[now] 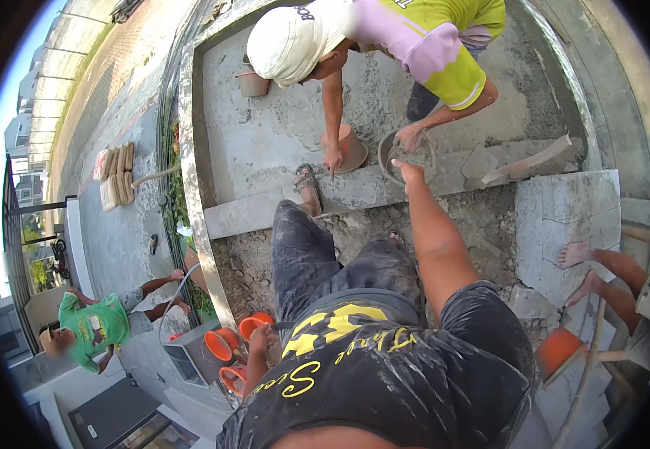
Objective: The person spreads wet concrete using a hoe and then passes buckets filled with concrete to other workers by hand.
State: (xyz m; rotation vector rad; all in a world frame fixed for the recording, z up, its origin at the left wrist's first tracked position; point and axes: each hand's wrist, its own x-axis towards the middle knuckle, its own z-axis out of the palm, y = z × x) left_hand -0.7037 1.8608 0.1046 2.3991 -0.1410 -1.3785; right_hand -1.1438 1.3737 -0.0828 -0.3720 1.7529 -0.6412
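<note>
My right hand reaches forward and grips the near rim of a grey bucket with wet grey mix inside. A co-worker in a white hat has a hand on the far side of the same bucket. Low at my left side, my left hand is beside an orange bucket; its fingers are too small and partly hidden to read. The co-worker's other hand hangs beside an upright orange-brown bucket standing by the concrete ledge.
A concrete ledge crosses in front of me, with rubble below it. Another bucket stands on the wet slab. Concrete blocks and a person's bare feet are at right. Stacked bags and a person in green are left.
</note>
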